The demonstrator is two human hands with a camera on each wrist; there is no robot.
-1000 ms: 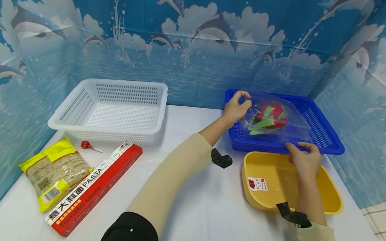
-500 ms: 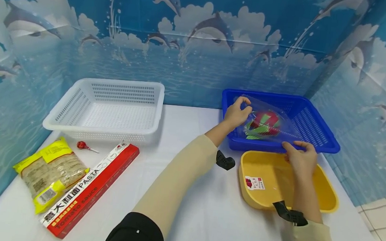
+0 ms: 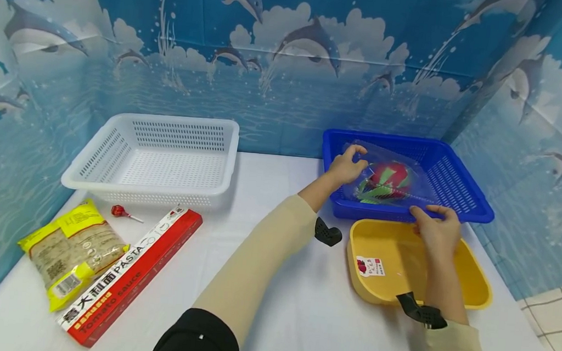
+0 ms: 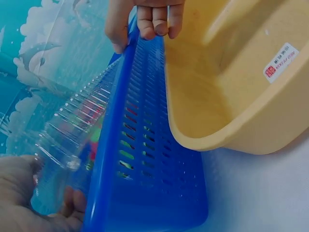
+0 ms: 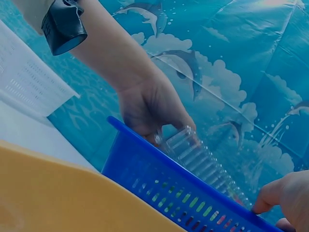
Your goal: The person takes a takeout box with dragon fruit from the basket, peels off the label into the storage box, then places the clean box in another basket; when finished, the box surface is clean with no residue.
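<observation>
A clear ribbed plastic container [image 3: 421, 182] sits tilted low in the blue basket [image 3: 472, 199]. A red thing with green leaf-like flaps, like a toy dragon fruit [image 3: 391, 178], shows through the clear plastic. At the container's left end, my left hand [image 3: 344, 166] holds its corner between thumb and fingers, seen close up in the left wrist view. My right hand [image 3: 438, 229] is at the container's near right edge, thumb and fingers bent at the basket's front rim and pinching the edge there. The right wrist view shows the container's ribbed side [image 5: 200, 162] rising above that rim.
A yellow tub [image 3: 370, 240] with a sticker stands in front of the blue basket, under my right wrist. At the left are a white basket [image 3: 180, 192], a lollipop [image 3: 119, 211], a yellow-ended bag [image 3: 76, 253] and a red-and-white pasta box [image 3: 142, 269].
Both hands have brought the clear container and the red-green thing slightly lower into the blue basket. My left thumb and forefinger stand a little wider apart. The head view has shifted slightly.
</observation>
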